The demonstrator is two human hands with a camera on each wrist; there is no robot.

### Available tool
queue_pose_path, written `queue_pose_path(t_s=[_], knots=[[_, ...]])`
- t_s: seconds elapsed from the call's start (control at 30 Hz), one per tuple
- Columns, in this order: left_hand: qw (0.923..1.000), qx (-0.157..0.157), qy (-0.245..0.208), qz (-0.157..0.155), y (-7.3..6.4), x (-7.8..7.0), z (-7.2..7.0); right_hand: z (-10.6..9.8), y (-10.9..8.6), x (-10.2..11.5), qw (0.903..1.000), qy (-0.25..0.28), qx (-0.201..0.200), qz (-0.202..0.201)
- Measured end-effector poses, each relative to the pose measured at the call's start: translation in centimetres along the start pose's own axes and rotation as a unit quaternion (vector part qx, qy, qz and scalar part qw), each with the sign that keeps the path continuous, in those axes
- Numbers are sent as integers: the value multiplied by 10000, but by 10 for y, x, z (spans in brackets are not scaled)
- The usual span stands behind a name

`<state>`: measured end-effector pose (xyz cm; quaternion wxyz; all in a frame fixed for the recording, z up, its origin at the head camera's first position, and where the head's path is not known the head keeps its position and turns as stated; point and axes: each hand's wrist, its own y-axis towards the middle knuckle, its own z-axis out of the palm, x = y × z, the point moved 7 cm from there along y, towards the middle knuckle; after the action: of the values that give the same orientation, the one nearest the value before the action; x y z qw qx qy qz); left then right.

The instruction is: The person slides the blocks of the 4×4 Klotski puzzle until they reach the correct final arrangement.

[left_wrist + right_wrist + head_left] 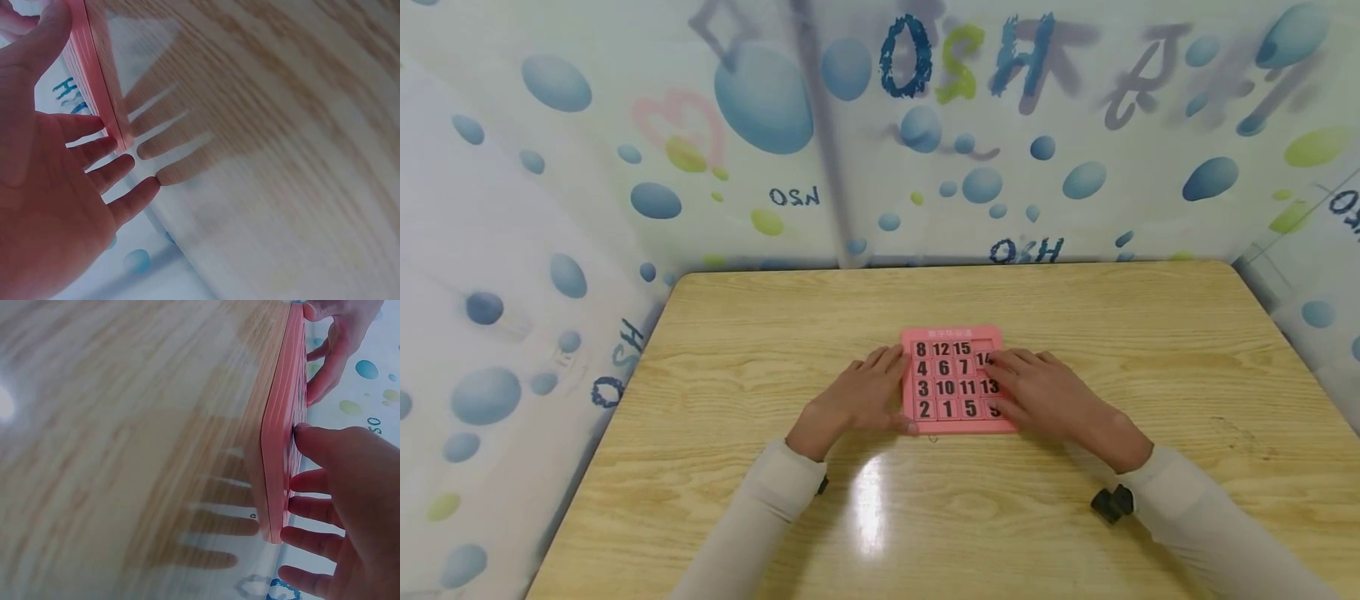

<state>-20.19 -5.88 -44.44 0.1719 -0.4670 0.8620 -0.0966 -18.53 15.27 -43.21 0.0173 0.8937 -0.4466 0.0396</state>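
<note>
A pink sliding number puzzle lies flat on the table, its black-numbered tiles set in a raised frame. Tile 14 sits partway between the top two rows of the rightmost column, with a gap above it. My left hand rests along the puzzle's left side, thumb at the near left corner and straight, spread fingers against the edge. Over the right column reaches my right hand, a fingertip touching tile 14 and the thumb on the lower right tile. Its other fingers extend past the frame's right edge.
Wood-grain table surface surrounds the puzzle. Behind it and to the left stand pale walls printed with blue and green drops and letters. A small black device is strapped at the right cuff.
</note>
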Motion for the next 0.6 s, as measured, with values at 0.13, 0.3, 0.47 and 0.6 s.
queue_pose_path(t_s=[0.13, 0.3, 0.47, 0.6], knots=[[10000, 23, 1, -20, 1, 0, 0, 0, 2, -1, 10000, 10, 44, 68], [10000, 60, -63, -35, 0, -1, -1, 0, 5, -3, 9999, -6, 59, 117], [9998, 101, -173, -59, 0, -2, -1, 1, 8, -4, 9997, -60, 129, 181], [9998, 110, -164, -49, 0, -2, -1, 1, 9, -5, 9996, -56, 162, 239]])
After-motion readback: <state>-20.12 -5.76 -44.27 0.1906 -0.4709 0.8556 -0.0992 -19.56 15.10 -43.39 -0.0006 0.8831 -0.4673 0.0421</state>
